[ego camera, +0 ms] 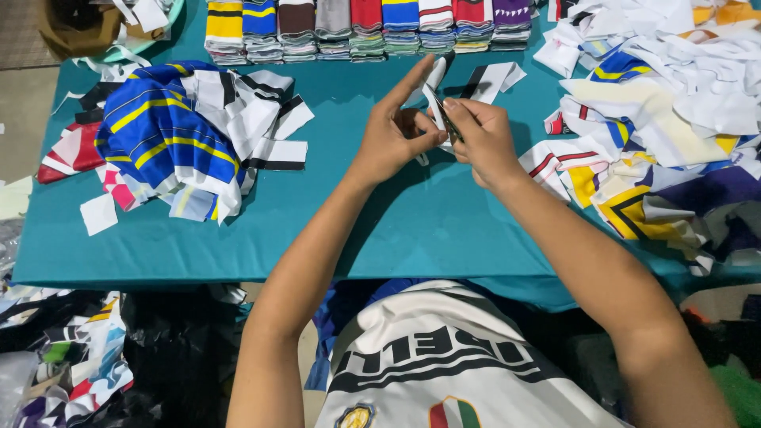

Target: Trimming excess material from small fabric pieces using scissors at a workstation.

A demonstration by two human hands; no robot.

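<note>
Both hands pinch one small white-and-black fabric piece (437, 99) over the teal desk (317, 214): left hand (396, 131) with index finger sticking out, right hand (483, 135) gripping its edge.

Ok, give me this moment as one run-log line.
left hand: pinching white fabric piece, index finger out | right hand: pinching same piece | teal table | blue-yellow pile left | folded stacks far edge
</note>
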